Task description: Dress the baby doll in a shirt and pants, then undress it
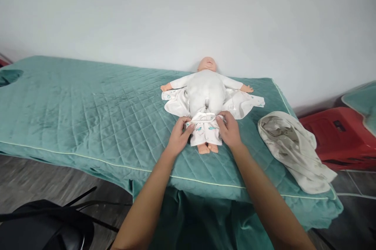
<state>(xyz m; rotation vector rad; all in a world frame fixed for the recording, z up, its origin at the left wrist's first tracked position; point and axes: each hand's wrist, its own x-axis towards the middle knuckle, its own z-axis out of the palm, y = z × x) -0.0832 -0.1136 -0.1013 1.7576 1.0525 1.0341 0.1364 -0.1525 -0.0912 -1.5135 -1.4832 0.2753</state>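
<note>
A baby doll (202, 85) with a white cloth body lies on its back, its head toward the wall and its arms spread wide. White printed baby pants (205, 132) cover its legs, with the bare feet sticking out below. My left hand (178, 134) pinches the waistband on one side. On the other side, my right hand (229, 128) grips the same waistband between thumb and fingers. Under the doll's torso and arms a white printed baby top (239, 103) is spread out, its sleeves to both sides.
A green quilted cover (102, 116) lies over the bed, which stands against a white wall. Crumpled pale cloth (296, 152) rests at the bed's right end. Beyond it is a red plastic stool (346, 136). Something black (47, 222) with thin rods stands at lower left.
</note>
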